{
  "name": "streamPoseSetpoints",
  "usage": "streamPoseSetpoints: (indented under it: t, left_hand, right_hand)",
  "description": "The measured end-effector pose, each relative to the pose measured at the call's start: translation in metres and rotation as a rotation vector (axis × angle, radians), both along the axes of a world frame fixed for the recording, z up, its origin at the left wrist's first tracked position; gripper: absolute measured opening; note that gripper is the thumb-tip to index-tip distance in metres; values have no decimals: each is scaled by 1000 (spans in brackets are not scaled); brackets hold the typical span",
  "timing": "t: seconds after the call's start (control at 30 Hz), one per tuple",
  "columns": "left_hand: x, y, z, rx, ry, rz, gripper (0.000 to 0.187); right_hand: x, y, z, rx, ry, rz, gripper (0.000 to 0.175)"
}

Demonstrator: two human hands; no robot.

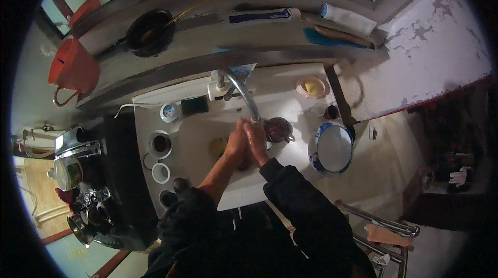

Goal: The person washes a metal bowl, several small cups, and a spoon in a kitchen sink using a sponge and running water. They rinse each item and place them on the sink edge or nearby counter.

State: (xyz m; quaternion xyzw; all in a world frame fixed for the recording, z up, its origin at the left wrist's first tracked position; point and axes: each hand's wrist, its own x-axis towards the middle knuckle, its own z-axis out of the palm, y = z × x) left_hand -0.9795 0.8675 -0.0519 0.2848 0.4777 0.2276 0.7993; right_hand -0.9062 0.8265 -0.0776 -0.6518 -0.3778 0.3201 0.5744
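My left hand [235, 141] and my right hand [255, 138] are pressed together below the end of the curved metal faucet spout [244, 92], over the white sink [233, 196]. Between the palms nothing can be made out, and the fingers are partly hidden. Touching or just beside my right hand is a dark reddish pot-like vessel [278, 128] with a small loop handle. A blurred yellowish thing [218, 146] lies in the basin to the left of my left hand.
A blue-rimmed white basin [334, 147] and a pink dish with yellow soap [311, 87] stand right. Along the left edge are a dark-filled cup [160, 143], a white cup [160, 173] and a green sponge [194, 105]. A frying pan [149, 32] rests on the ledge beyond.
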Motion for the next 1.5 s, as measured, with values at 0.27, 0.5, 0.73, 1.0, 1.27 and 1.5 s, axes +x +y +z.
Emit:
streamPoseSetpoints:
  t: [0.27, 0.5, 0.73, 1.0, 1.27, 1.5]
  left_hand:
    - [8, -13, -3, 513, 259, -212, 41]
    - [3, -5, -10, -101, -145, 20, 50]
    - [-2, -7, -13, -55, -302, -31, 39]
    - [-19, -6, -39, -201, -223, 86, 24]
    - [-57, -27, -76, -240, -59, 193, 18]
    - [-73, -31, -83, -268, -2, 186, 18]
  right_hand:
    - [13, -2, -1, -36, 487, 27, 35]
    - [15, -14, 9, -31, 154, 195, 23]
    - [40, 4, 22, -6, 426, 269, 47]
    - [111, 29, 3, -45, -210, 142, 52]
    - [142, 74, -38, -21, -601, -4, 46]
    - [131, 65, -7, -128, -6, 467, 26]
